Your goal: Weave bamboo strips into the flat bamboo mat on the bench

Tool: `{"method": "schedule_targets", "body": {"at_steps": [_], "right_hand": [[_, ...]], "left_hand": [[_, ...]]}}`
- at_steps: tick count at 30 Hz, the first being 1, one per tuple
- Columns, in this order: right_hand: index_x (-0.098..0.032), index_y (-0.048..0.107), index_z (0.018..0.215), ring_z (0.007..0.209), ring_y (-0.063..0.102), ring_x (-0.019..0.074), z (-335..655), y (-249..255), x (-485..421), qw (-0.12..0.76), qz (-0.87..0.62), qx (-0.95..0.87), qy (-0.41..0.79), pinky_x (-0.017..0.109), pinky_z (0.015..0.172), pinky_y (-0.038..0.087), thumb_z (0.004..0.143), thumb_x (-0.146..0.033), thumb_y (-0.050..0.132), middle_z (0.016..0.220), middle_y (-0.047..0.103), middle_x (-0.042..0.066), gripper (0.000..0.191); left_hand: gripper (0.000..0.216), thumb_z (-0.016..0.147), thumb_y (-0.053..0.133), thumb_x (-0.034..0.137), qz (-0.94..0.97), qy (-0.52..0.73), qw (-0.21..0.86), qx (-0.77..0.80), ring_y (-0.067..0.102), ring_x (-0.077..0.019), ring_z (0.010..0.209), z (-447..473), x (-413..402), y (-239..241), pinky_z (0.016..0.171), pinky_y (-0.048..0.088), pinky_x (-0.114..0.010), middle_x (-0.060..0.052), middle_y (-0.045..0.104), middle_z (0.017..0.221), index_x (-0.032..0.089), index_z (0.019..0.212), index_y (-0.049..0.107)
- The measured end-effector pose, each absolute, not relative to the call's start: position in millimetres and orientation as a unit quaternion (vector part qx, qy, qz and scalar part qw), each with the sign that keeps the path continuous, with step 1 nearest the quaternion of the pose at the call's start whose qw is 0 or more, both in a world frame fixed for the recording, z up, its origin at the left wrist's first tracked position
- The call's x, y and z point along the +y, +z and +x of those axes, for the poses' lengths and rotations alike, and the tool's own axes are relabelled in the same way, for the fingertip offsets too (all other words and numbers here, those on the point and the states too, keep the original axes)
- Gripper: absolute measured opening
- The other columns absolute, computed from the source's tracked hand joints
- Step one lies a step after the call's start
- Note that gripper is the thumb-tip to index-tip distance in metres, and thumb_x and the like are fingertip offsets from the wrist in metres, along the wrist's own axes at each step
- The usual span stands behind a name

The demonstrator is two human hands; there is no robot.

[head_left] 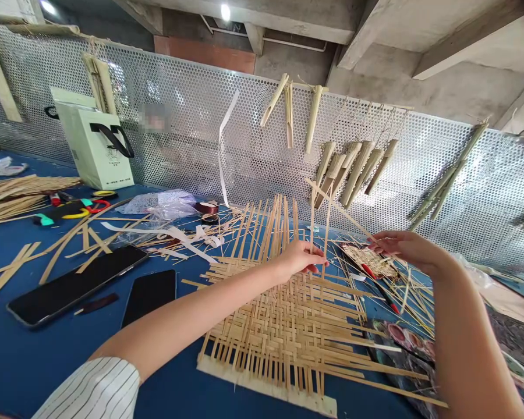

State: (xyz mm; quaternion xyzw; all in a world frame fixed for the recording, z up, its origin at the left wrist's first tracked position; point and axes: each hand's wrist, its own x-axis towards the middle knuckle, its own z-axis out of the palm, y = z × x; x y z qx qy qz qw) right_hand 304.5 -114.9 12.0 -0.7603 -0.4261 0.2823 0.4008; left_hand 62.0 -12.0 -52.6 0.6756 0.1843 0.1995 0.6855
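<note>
A half-woven bamboo mat (275, 317) lies on the blue table, with loose strip ends sticking out on several sides. A pale band (262, 381) runs under the ends along its near edge. At the mat's far right part, my left hand (300, 257) is closed on upright bamboo strips (312, 215), lifted from the weave. My right hand (404, 249), to the right and a little higher, pinches the lower right end of a long bamboo strip (344, 210). That strip slants up to the left, passing close to the lifted ones; whether they touch I cannot tell.
Two dark phones (76, 285) lie left of the mat. Scissors (96, 206), plastic bags (163, 203) and loose strips lie behind them. A red pen (381, 288) and a paint palette (402, 337) are at right. A perforated metal screen (179, 139) stands behind, with bamboo pieces hanging.
</note>
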Motion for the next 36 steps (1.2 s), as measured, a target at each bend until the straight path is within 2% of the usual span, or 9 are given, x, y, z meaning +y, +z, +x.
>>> {"method": "schedule_targets", "body": {"at_steps": [8,14,18,22,30,33,36], "right_hand": [[-0.019,0.062,0.081,0.077,0.059,0.018,302,11,-114,0.397,-0.749,-0.438,0.3,0.027,0.069,0.044,0.06,-0.016,0.063,0.082,0.067,0.007,0.022],[-0.02,0.064,0.086,0.077,0.06,0.0185,287,13,-111,0.279,-0.718,-0.562,0.302,0.031,0.074,0.045,0.063,-0.027,0.064,0.08,0.067,0.005,0.023],[-0.021,0.064,0.087,0.081,0.061,0.0196,276,17,-108,0.216,-0.709,-0.605,0.29,0.034,0.076,0.045,0.069,-0.038,0.062,0.083,0.067,0.004,0.025],[-0.022,0.064,0.084,0.083,0.061,0.0203,267,20,-105,0.186,-0.696,-0.629,0.293,0.035,0.078,0.045,0.071,-0.041,0.06,0.083,0.067,0.004,0.024],[-0.021,0.064,0.091,0.084,0.061,0.0223,257,20,-103,0.165,-0.673,-0.652,0.308,0.035,0.077,0.047,0.071,-0.044,0.059,0.085,0.067,0.006,0.031],[-0.02,0.062,0.099,0.088,0.06,0.0233,257,19,-103,0.157,-0.656,-0.659,0.332,0.036,0.081,0.046,0.074,-0.045,0.057,0.091,0.066,0.007,0.036],[-0.02,0.057,0.109,0.103,0.054,0.0249,260,23,-110,0.165,-0.649,-0.649,0.361,0.035,0.089,0.043,0.076,-0.045,0.056,0.108,0.061,0.009,0.041]], "left_hand": [[0.013,0.071,0.06,0.022,0.677,0.202,0.684,0.183,0.052,-0.0076,0.055,61,-11,-54,0.049,0.031,-0.023,-0.008,0.065,0.081,0.011,0.077,0.059],[0.014,0.072,0.058,0.022,0.677,0.205,0.681,0.189,0.053,-0.0066,0.05,62,-13,-53,0.045,0.028,-0.022,-0.008,0.065,0.081,0.01,0.08,0.058],[0.031,0.076,0.053,0.036,0.656,0.217,0.697,0.192,0.054,-0.0077,0.047,62,-14,-51,0.042,0.028,-0.023,-0.01,0.066,0.084,0.011,0.093,0.055],[0.047,0.079,0.041,0.052,0.628,0.226,0.715,0.208,0.055,-0.0095,0.046,61,-14,-49,0.04,0.029,-0.023,-0.01,0.067,0.08,0.012,0.099,0.054],[0.047,0.08,0.04,0.053,0.606,0.27,0.721,0.2,0.052,-0.0076,0.043,64,-13,-57,0.04,0.029,-0.021,-0.009,0.067,0.076,0.014,0.097,0.058],[0.046,0.08,0.039,0.052,0.606,0.279,0.718,0.199,0.051,-0.0077,0.042,64,-13,-59,0.04,0.028,-0.021,-0.009,0.067,0.073,0.013,0.097,0.058],[0.046,0.081,0.039,0.052,0.608,0.276,0.718,0.194,0.051,-0.0078,0.041,65,-12,-61,0.04,0.028,-0.021,-0.008,0.066,0.07,0.013,0.097,0.058]]}}
